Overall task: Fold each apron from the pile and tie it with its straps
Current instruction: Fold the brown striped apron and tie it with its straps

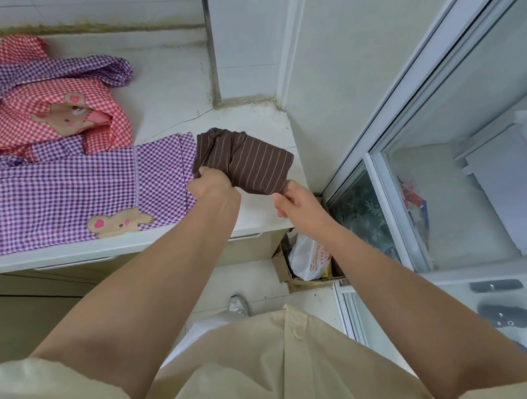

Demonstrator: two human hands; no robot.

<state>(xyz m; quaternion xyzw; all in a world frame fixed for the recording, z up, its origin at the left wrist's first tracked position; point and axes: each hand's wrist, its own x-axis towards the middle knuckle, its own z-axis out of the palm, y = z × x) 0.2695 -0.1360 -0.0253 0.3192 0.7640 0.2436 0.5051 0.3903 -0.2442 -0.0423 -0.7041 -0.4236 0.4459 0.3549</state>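
A brown striped apron, folded into a compact bundle with a strap wrapped round it, lies at the right end of the white counter. My left hand grips its near left corner. My right hand pinches its near right corner at the counter's edge. A purple checked apron with a bear patch lies spread flat to the left, partly under the brown bundle. Behind it a red checked apron lies crumpled, with purple checked cloth draped over it.
A tiled wall and pillar close the back of the counter. To the right stands a sliding glass door. Below the counter's right end, a cardboard box holds a white plastic bag. Dark slippers lie beyond the door.
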